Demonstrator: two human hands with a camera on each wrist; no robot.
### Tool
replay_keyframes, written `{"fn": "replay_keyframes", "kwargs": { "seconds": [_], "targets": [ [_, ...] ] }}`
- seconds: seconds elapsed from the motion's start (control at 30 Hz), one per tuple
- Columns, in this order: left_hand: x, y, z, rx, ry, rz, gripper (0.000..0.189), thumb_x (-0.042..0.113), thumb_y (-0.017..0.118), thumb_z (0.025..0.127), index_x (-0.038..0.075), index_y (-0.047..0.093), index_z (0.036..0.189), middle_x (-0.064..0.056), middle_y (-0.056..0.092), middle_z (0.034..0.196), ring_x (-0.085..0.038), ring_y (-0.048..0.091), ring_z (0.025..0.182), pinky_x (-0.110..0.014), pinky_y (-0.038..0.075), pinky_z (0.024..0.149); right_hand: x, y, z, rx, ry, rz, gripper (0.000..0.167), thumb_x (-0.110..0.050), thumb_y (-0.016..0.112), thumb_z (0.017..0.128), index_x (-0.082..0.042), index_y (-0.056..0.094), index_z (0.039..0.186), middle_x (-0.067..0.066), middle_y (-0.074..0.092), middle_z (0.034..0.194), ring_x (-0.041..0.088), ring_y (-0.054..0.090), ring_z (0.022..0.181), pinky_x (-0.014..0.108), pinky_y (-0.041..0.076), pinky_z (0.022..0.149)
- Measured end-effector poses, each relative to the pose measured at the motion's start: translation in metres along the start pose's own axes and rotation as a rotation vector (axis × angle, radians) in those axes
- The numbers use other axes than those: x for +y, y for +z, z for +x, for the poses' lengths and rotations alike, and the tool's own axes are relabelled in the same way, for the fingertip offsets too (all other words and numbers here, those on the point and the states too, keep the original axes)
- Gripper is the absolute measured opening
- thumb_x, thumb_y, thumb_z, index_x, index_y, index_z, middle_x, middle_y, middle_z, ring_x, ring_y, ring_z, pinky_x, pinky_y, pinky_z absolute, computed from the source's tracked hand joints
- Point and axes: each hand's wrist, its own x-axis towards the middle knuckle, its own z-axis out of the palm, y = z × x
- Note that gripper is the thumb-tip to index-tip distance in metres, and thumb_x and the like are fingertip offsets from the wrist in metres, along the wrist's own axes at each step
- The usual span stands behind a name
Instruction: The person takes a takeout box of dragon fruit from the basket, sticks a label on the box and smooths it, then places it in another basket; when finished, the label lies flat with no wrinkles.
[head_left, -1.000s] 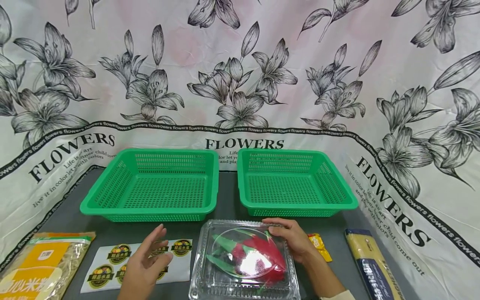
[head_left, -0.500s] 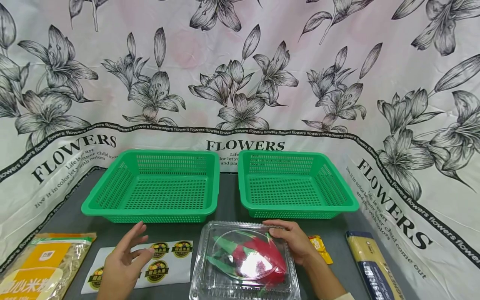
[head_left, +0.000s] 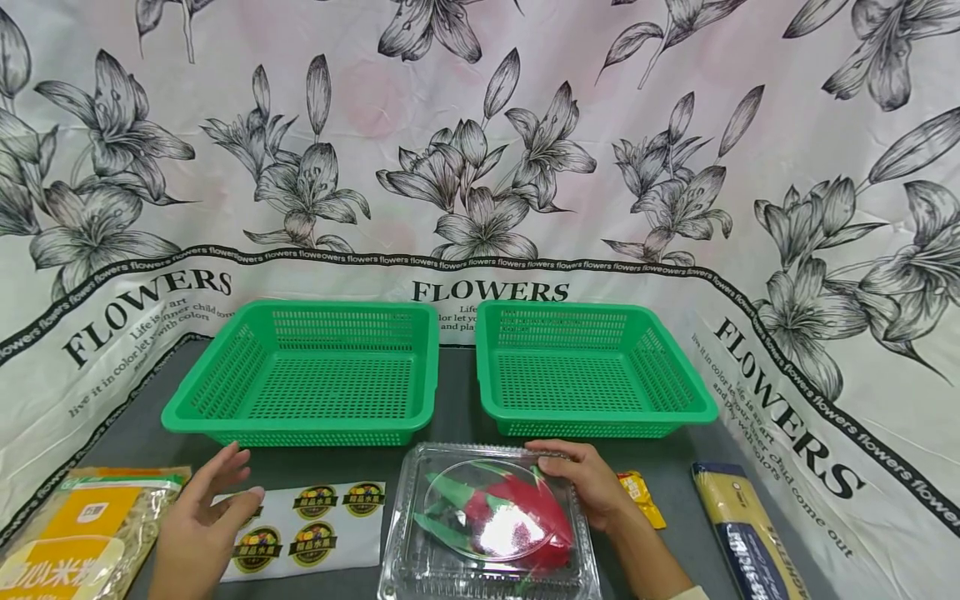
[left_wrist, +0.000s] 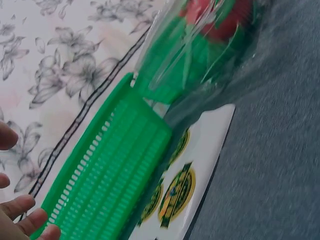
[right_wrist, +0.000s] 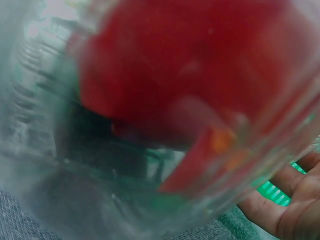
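Observation:
In the head view my right hand (head_left: 592, 486) grips the far right corner of a clear plastic clamshell box (head_left: 405, 533). Inside it lies a red dragon fruit (head_left: 525, 517) with green tips, blurred and close up in the right wrist view. The box's lid is down. My left hand (head_left: 202, 521) hovers over the left end of a white sticker sheet (head_left: 352, 533) with round black-and-gold fruit labels, its fingers loosely bent and nothing seen between them. In the left wrist view its fingertips (left_wrist: 35, 220) are spread apart. The hand hides part of the sheet.
Two green baskets, a left one (head_left: 322, 422) and a right one (head_left: 592, 412), stand at the back before a flower-print cloth (head_left: 480, 125). A bag of rice noodles (head_left: 82, 533) lies at left. A yellow packet (head_left: 641, 500) and a spaghetti pack (head_left: 742, 533) lie at right.
My left hand has moved left across the sticker sheet, uncovering labels in its middle and covering its left end. The right hand and the box have stayed in place.

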Motion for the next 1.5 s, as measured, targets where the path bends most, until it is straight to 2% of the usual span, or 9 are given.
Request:
{"fn": "replay_keyframes", "kwargs": {
  "seconds": [0.2,0.43,0.67,0.83,1.0,1.1,1.23,1.4,1.5],
  "targets": [
    [-0.006,-0.008,0.005,0.038,-0.096,0.015,0.058,0.007,0.065,0.093,0.005,0.041,0.147,0.01,0.05,0.121,0.001,0.046,0.104,-0.008,0.04,0.076,0.0,0.0,0.0,-0.008,-0.009,0.001,0.027,-0.008,0.058,0.096,-0.014,0.072,0.118,0.011,0.066,0.111,0.024,0.068,0.088,0.044,0.055,0.074],
    [-0.011,-0.011,0.01,0.111,-0.228,0.043,0.059,0.011,0.067,0.092,0.012,0.044,0.146,-0.001,0.056,0.123,-0.002,0.048,0.103,-0.01,0.039,0.076,0.001,-0.001,0.001,-0.009,-0.011,-0.007,0.027,-0.008,0.058,0.095,-0.014,0.072,0.117,0.011,0.067,0.109,0.024,0.068,0.086,0.044,0.055,0.074],
    [-0.024,-0.012,0.013,0.072,-0.31,0.104,0.06,0.018,0.066,0.093,0.011,0.041,0.148,-0.012,0.053,0.129,-0.011,0.048,0.106,-0.012,0.038,0.075,0.002,-0.001,0.0,0.007,-0.002,-0.014,0.028,-0.007,0.057,0.095,-0.012,0.071,0.119,0.011,0.067,0.109,0.024,0.068,0.086,0.043,0.055,0.073],
    [-0.033,-0.013,0.016,0.024,-0.324,0.117,0.062,0.022,0.063,0.095,0.01,0.037,0.15,-0.015,0.05,0.134,-0.023,0.045,0.114,-0.018,0.038,0.078,0.002,-0.001,-0.001,0.01,0.0,-0.016,0.029,-0.007,0.056,0.096,-0.012,0.07,0.121,0.01,0.066,0.111,0.024,0.068,0.088,0.044,0.055,0.075],
    [-0.043,-0.012,0.018,0.025,-0.3,0.15,0.06,0.022,0.063,0.095,0.006,0.039,0.147,-0.019,0.051,0.132,-0.03,0.047,0.117,-0.02,0.042,0.077,0.002,-0.001,-0.001,0.008,-0.005,-0.019,0.029,-0.007,0.056,0.096,-0.01,0.069,0.122,0.011,0.066,0.111,0.024,0.067,0.089,0.045,0.055,0.075],
    [-0.047,-0.011,0.017,0.022,-0.286,0.152,0.06,0.021,0.063,0.095,0.002,0.039,0.146,-0.024,0.051,0.132,-0.037,0.046,0.119,-0.036,0.046,0.086,0.002,0.0,-0.001,0.013,0.0,-0.019,0.028,-0.008,0.057,0.096,-0.015,0.072,0.119,0.01,0.066,0.111,0.024,0.067,0.089,0.045,0.055,0.076],
    [-0.05,-0.011,0.017,0.007,-0.298,0.143,0.062,0.022,0.061,0.095,-0.001,0.036,0.147,-0.03,0.047,0.133,-0.044,0.042,0.123,-0.054,0.04,0.093,0.002,-0.001,0.0,0.013,0.004,-0.014,0.028,-0.008,0.057,0.096,-0.016,0.072,0.118,0.011,0.066,0.112,0.025,0.067,0.09,0.045,0.054,0.076],
    [-0.053,-0.01,0.018,0.013,-0.3,0.18,0.06,0.021,0.062,0.095,-0.002,0.039,0.145,-0.03,0.048,0.133,-0.045,0.043,0.123,-0.054,0.04,0.092,0.003,-0.002,0.0,0.005,0.001,-0.01,0.028,-0.008,0.057,0.096,-0.014,0.071,0.119,0.012,0.065,0.113,0.025,0.066,0.091,0.045,0.054,0.077],
    [-0.056,-0.01,0.018,0.014,-0.298,0.2,0.059,0.021,0.063,0.094,-0.002,0.041,0.144,-0.03,0.049,0.131,-0.044,0.045,0.122,-0.044,0.043,0.087,0.003,-0.002,0.0,0.003,0.002,-0.008,0.028,-0.008,0.057,0.096,-0.014,0.072,0.119,0.012,0.065,0.113,0.025,0.066,0.091,0.045,0.054,0.077]
  ]
}}
